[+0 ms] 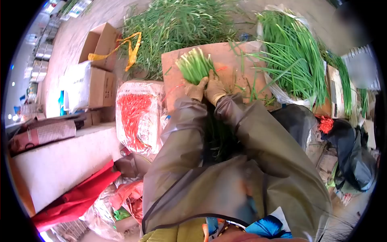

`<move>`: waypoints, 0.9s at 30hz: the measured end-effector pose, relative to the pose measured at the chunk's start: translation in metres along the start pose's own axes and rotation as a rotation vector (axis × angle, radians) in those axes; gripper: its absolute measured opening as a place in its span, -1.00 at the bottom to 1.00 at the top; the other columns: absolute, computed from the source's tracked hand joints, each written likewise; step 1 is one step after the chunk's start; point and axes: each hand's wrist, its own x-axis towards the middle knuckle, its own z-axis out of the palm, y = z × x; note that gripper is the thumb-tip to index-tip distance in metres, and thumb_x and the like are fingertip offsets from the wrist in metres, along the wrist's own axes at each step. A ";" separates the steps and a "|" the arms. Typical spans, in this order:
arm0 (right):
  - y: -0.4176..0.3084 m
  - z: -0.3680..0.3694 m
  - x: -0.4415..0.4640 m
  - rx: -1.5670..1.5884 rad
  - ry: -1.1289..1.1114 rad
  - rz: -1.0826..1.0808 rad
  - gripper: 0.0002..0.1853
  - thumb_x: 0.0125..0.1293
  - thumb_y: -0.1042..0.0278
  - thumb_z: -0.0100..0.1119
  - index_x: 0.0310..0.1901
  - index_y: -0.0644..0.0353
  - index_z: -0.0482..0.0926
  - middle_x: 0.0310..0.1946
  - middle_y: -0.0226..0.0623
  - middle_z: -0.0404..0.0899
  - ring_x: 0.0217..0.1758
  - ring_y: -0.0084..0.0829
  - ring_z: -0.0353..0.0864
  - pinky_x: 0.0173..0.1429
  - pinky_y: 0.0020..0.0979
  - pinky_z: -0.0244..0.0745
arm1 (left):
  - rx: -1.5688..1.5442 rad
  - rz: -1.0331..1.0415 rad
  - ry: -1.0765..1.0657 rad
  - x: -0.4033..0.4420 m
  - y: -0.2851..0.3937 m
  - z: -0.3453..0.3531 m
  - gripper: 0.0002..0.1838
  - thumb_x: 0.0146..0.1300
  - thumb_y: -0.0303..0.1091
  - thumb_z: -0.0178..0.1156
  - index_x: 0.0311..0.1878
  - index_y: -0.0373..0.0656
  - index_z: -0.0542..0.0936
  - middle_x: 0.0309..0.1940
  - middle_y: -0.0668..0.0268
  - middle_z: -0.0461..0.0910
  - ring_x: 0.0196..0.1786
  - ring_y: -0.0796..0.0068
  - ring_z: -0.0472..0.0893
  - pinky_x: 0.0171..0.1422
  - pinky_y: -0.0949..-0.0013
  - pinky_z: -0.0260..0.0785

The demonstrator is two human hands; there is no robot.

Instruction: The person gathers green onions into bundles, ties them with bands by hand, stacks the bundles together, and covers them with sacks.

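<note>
A bundle of green stalks with pale cut ends (196, 66) stands over a brown board (238, 60), ends facing up and away. My left hand (196, 89), in a tan glove, wraps the bundle's near left side. My right hand (214, 87), gloved alike, presses on its right side, fingers pointing up. Both hands are close together around the stalks. Orange-red strands (175, 86) lie on the board to the left and just right of the bundle. The leafy lower part hangs down between my sleeves, partly hidden in shadow.
Loose greens (177, 28) are heaped behind the board. A white bag of long green stalks (292, 52) is at the right. Red ties (136, 117) lie on a wrapped package at the left, near an open cardboard box (100, 86). Dark bags (298, 125) are at the right.
</note>
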 end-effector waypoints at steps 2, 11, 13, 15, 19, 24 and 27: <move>-0.004 -0.011 0.000 0.051 -0.078 0.045 -0.31 0.10 0.17 0.05 0.22 0.34 0.09 -0.02 0.07 0.35 0.03 -0.02 0.42 0.08 -0.13 0.34 | 0.483 0.462 -0.157 -0.007 -0.005 -0.022 -0.54 0.13 -0.09 0.13 0.13 0.17 0.38 -0.46 0.07 0.51 -0.45 0.11 0.53 -0.41 0.15 0.34; 0.026 -0.137 -0.061 -0.050 -0.230 -0.128 -0.41 0.00 0.11 0.12 0.11 0.15 0.38 0.09 -0.08 0.36 0.17 -0.08 0.30 0.23 -0.14 0.19 | 0.318 0.086 -0.142 -0.021 -0.009 0.001 0.22 -0.10 0.23 0.26 0.36 -0.32 -0.24 0.29 -0.24 0.00 0.28 -0.09 0.18 0.31 0.14 0.08; 0.061 -0.188 -0.065 -0.334 0.339 -0.382 -0.54 0.09 0.13 0.07 0.03 0.12 0.47 -0.03 -0.11 0.48 0.08 -0.09 0.39 0.21 -0.21 0.24 | 0.300 0.110 -0.132 -0.016 -0.019 0.005 0.19 -0.07 0.21 0.26 0.36 -0.31 -0.23 0.27 -0.25 0.04 0.29 -0.09 0.16 0.33 0.14 0.05; 0.111 -0.235 -0.047 0.029 0.279 -0.157 -0.63 0.16 0.06 0.05 -0.10 0.09 0.57 -0.19 -0.19 0.59 -0.11 -0.23 0.55 0.01 -0.34 0.41 | 0.270 0.138 -0.106 -0.012 -0.012 0.000 0.17 -0.05 0.18 0.26 0.36 -0.30 -0.22 0.25 -0.27 0.08 0.30 -0.09 0.15 0.34 0.15 0.01; 0.190 -0.338 -0.002 0.108 0.449 0.182 -0.75 0.12 0.22 0.16 -0.16 0.06 0.59 -0.26 -0.18 0.60 -0.17 -0.28 0.58 -0.04 -0.39 0.42 | 0.283 0.107 -0.107 -0.022 0.000 -0.024 0.10 -0.02 0.17 0.25 0.36 -0.31 -0.13 0.21 -0.23 0.18 0.25 -0.04 0.24 0.32 0.19 0.04; 0.211 -0.348 0.025 0.157 0.321 0.095 -0.80 0.11 0.24 0.17 -0.22 0.05 0.60 -0.35 -0.23 0.61 -0.24 -0.30 0.57 -0.13 -0.36 0.42 | 0.173 0.456 0.025 -0.060 0.037 -0.067 -0.23 0.11 -0.17 0.26 0.31 -0.23 0.11 0.13 0.03 0.30 0.14 0.14 0.33 0.25 0.23 0.13; 0.203 -0.319 0.051 -0.012 0.240 0.106 -0.81 0.13 0.28 0.16 -0.22 0.06 0.60 -0.31 -0.26 0.60 -0.23 -0.32 0.56 -0.10 -0.40 0.42 | -0.039 0.559 -0.021 -0.074 0.020 -0.068 -0.37 0.10 -0.43 0.25 0.25 -0.17 0.24 0.07 0.16 0.35 0.11 0.35 0.33 0.22 0.33 0.17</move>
